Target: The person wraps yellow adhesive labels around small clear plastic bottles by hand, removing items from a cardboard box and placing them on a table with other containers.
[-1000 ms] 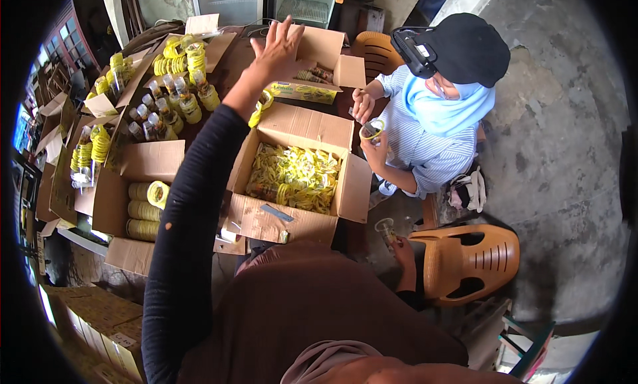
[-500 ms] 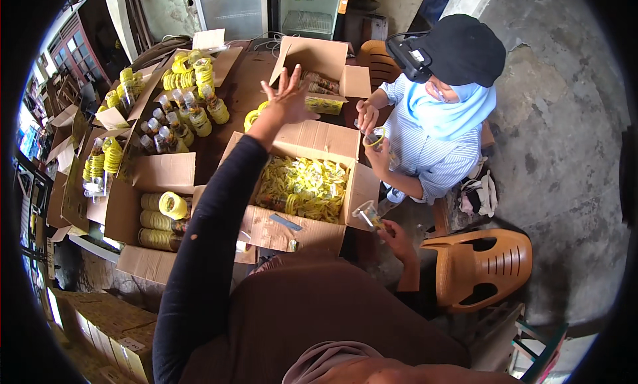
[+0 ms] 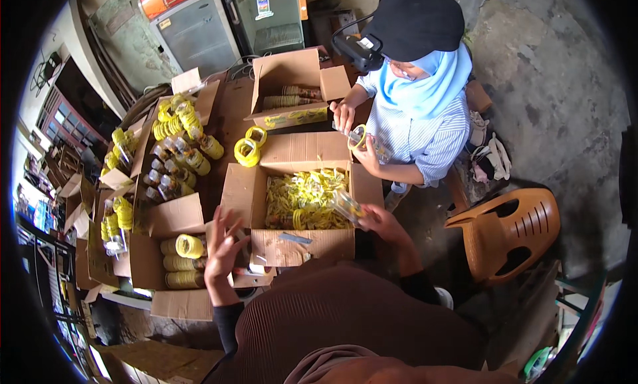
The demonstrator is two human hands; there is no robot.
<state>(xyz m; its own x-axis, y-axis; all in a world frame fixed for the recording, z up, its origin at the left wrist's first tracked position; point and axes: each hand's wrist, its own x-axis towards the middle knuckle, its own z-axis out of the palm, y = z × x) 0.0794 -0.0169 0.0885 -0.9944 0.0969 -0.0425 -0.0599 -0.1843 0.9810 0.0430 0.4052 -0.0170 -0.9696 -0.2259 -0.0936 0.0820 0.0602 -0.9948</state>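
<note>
My left hand (image 3: 224, 251) is raised beside the left flap of the middle carton, fingers spread, with nothing in it. In my right hand (image 3: 387, 226) is a clear plastic cup (image 3: 345, 206), tilted over the right edge of the middle cardboard box (image 3: 302, 246). Loose yellow packets or strips (image 3: 306, 192) fill that box; their exact kind is too small to tell. Just past the box's far left corner stand two rolls of yellow rings (image 3: 246, 152). Across from me a co-worker (image 3: 419, 128) holds a clear cup with a yellow rim (image 3: 357, 138) in both hands.
A carton of stacked yellow-rimmed cups (image 3: 181, 264) stands at left. Behind it are several filled clear jars (image 3: 174, 164) and bundles of yellow rings (image 3: 176, 118). An open box (image 3: 289, 85) sits at the back. An orange plastic chair (image 3: 508, 231) is on the right.
My left hand has come back from the far side of the box to its near left. My right hand has moved the clear cup slightly left, over the box edge. The view has shifted.
</note>
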